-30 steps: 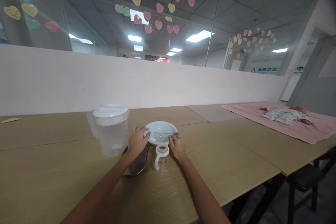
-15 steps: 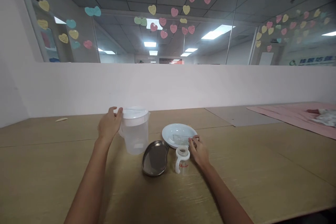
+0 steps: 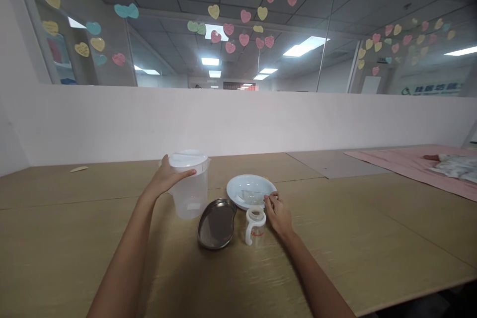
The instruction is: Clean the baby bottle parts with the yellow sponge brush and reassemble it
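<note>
My left hand point(image 3: 166, 178) is against the upper left side of a translucent plastic jug point(image 3: 191, 191) with a white lid. Its thumb stretches across the jug's front below the lid, and the other fingers are partly hidden behind. At the right rim of a white bowl point(image 3: 238, 183), my right hand point(image 3: 278, 212) pinches the end of a clear, thin object point(image 3: 253, 196) lying over the bowl; its exact kind is unclear. Just left of that hand stands a clear bottle point(image 3: 256, 228) without a lid, with a white handle ring. A metal kidney dish point(image 3: 216, 226) sits between jug and bottle.
All this stands on a brown tabletop point(image 3: 354, 238). A pink cloth point(image 3: 402, 161) with a patterned white fabric point(image 3: 458, 166) lies at the far right. A small flat pale piece point(image 3: 79, 169) rests at the back left, before a white wall point(image 3: 238, 121) with glass above.
My left hand has turned and slid its thumb from the lid's edge onto the jug's front. My right hand keeps its pinch. The whole view has shifted slightly.
</note>
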`<state>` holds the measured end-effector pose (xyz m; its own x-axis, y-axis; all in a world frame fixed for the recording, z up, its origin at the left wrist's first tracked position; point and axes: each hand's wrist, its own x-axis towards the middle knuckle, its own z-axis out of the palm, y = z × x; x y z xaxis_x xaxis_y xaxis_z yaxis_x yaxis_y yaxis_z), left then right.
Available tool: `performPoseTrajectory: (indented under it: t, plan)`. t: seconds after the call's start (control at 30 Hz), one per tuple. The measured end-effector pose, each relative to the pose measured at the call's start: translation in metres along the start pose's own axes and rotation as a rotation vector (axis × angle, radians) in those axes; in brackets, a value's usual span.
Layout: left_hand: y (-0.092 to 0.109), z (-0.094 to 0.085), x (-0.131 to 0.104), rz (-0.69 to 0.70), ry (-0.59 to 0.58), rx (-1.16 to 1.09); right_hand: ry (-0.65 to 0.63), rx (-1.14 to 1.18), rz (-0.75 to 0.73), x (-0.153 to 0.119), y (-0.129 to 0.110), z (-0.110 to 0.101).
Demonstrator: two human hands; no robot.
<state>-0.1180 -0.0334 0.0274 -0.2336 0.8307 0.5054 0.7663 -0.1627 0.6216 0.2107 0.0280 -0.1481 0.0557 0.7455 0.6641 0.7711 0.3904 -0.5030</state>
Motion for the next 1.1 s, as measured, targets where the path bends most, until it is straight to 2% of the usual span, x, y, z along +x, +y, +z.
performPoseTrajectory:
  t: [0.23,0.37,0.63,0.83,1.1]
  plan:
    - [0.0,0.008,0.003,-0.046,0.072,-0.038,0.003,0.023,-0.024,0.001,0.002,0.001]
    - [0.008,0.016,0.0,-0.045,0.118,-0.022,0.007,0.029,-0.014,0.002,0.001,0.001]
    - [0.041,0.045,-0.009,0.198,0.148,0.044,0.049,0.036,0.012,0.003,-0.003,-0.002]
    - [0.045,0.061,-0.011,0.389,0.156,0.134,0.094,0.056,0.045,0.003,-0.005,-0.005]
    - [0.046,0.069,-0.014,0.586,0.143,0.215,0.165,0.155,0.003,0.001,-0.013,-0.015]
